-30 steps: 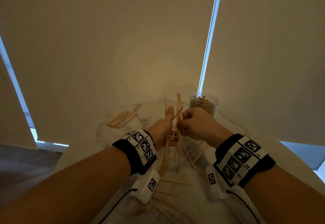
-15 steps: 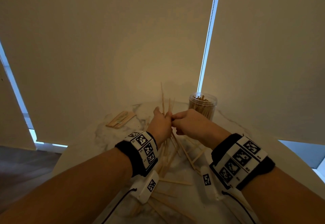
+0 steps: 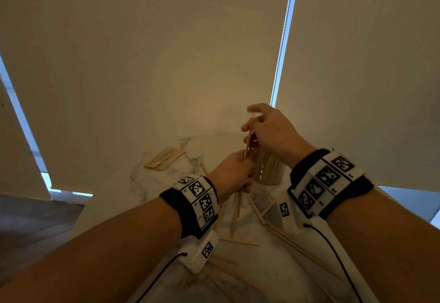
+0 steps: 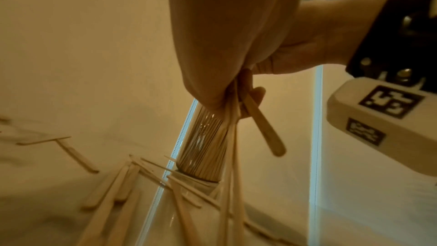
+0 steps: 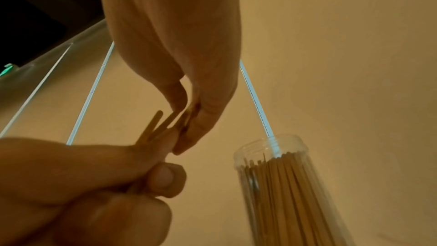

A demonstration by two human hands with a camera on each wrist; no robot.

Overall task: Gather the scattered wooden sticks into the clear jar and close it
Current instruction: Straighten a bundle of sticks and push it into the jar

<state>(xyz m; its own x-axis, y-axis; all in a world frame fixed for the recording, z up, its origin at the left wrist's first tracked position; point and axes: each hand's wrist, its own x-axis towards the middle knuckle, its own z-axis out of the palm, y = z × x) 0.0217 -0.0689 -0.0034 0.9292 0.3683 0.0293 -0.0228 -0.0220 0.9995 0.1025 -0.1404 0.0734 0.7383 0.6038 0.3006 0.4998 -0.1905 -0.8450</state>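
While both hands grip one stick bundle (image 3: 247,145), left hand (image 3: 232,174), right hand (image 3: 269,128), jar (image 3: 269,169) half hidden.

marble table (image 3: 152,183) | on it: loose sticks (image 3: 238,242), jar (image 3: 269,171), flat sticks (image 3: 164,158)

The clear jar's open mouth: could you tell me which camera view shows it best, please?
The right wrist view: the clear jar shows its open rim, lidless, with thin sticks packed inside. The left wrist view shows only its lower wall, the top hidden behind the left hand. In the head view the right hand covers the mouth.
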